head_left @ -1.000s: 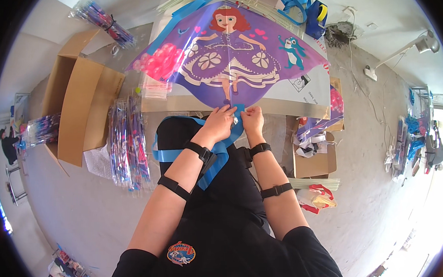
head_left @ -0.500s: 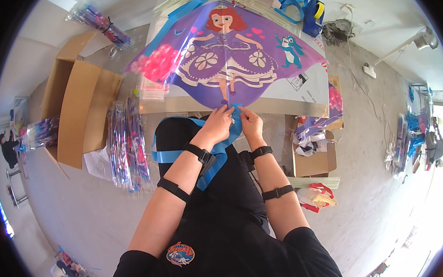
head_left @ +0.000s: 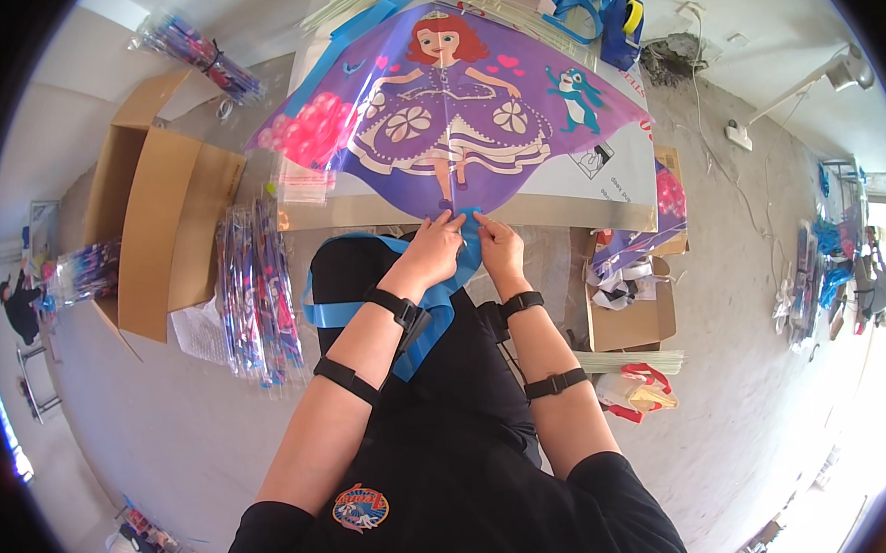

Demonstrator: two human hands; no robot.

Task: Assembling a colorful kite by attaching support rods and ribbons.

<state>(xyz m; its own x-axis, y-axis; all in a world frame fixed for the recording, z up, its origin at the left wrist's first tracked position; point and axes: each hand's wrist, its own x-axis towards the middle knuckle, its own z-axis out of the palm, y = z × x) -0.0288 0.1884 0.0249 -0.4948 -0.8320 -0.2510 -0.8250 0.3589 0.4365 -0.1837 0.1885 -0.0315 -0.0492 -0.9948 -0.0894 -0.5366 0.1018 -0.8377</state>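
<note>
Fingers (head_left: 482, 221) of both hands crowd the kite's bottom tip! Running from the left: a big carton (head_left: 202, 229) stands open, wrapped packets (head_left: 259, 297) beside it, and then we reach the kite (head_left: 451, 127), flat and purple on the bench (head_left: 566, 214), its tip poking out at the near edge. At that tip, left hand (head_left: 430, 251) leans in, fingertips on the tip and against the ribbon; whether they truly clasp anything, I can't tell. Next along comes the blue ribbon (head_left: 469, 260), hanging from the tip down over the lap. Then right hand (head_left: 501, 250), thumb and forefinger pinching the ribbon's top end! Past it, a small carton (head_left: 631, 326) and a bundle of sticks (head_left: 629, 362).

And what's new? That right hand has come across to the left, so ribbon and tip now sit together under both hands; the work seems squeezed into one spot. Against the first frame, the gap between the hands is narrower, while the kite keeps its place on the bench.
</note>
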